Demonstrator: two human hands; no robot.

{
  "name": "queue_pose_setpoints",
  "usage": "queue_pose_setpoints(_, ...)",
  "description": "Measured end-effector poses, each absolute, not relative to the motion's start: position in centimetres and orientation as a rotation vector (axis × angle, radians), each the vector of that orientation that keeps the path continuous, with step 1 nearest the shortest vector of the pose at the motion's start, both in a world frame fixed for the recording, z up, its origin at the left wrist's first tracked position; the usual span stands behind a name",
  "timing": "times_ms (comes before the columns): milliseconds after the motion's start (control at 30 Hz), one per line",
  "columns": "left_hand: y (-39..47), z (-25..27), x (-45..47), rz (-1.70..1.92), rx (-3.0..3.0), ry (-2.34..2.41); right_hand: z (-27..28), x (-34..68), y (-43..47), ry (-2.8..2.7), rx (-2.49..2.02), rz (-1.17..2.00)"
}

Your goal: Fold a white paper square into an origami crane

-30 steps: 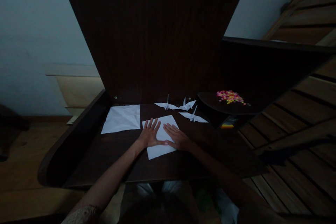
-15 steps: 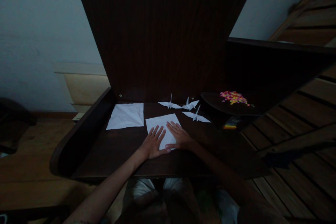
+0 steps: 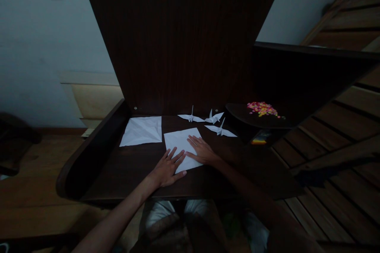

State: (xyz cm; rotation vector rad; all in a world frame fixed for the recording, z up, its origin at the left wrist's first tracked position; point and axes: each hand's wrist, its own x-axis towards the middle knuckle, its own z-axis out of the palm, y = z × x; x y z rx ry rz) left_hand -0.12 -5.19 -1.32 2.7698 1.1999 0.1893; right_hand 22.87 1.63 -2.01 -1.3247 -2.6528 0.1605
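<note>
A white square sheet of paper (image 3: 178, 140) lies flat on the dark wooden desk (image 3: 124, 170). My left hand (image 3: 166, 169) rests palm down at the sheet's near left corner, fingers spread over its edge. My right hand (image 3: 200, 150) lies flat on the sheet's right side, fingers apart. Neither hand grips anything. A second white sheet with crease lines (image 3: 142, 131) lies to the left. Three folded white paper cranes (image 3: 212, 118) stand behind the sheet near the desk's back panel.
A tall dark back panel (image 3: 181, 39) rises behind the desk. A raised side shelf (image 3: 237, 112) at the right carries a heap of small coloured bits (image 3: 261, 108). The desk has a raised curved rim (image 3: 89, 146) at left. Wooden steps (image 3: 335, 126) run along the right.
My left hand has slid toward me, from the middle of the sheet to its near left corner. My right hand has stayed on the sheet. The sheet now lies flatter and shows more.
</note>
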Motion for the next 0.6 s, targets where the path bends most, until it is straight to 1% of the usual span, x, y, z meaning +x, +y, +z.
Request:
queue_pose_setpoints(200,-5.0,-0.8,0.1,0.105,2.744,1.188,-2.1,21.7,2.6,-2.643,-1.340,0.027)
queue_pose_setpoints(333,-5.0,-1.3,-0.1,0.113,2.763,1.180,-2.7,21.8,3.0,-2.616,-1.345,0.127)
queue_pose_setpoints(400,-5.0,-1.5,-0.2,0.131,2.777,1.177,-3.0,22.0,3.4,-2.584,-1.353,0.235)
queue_pose_setpoints(467,-5.1,-1.5,-0.2,0.127,2.775,1.181,-3.2,22.3,4.0,-2.516,-1.327,0.408)
queue_pose_setpoints(533,-5.1,-1.2,-0.1,0.097,2.762,1.189,-3.3,22.8,4.6,-2.363,-1.262,0.672)
queue_pose_setpoints(600,-5.2,-0.9,0.3,0.072,2.763,1.200,-3.3,23.4,5.2,-2.079,-1.170,0.942)
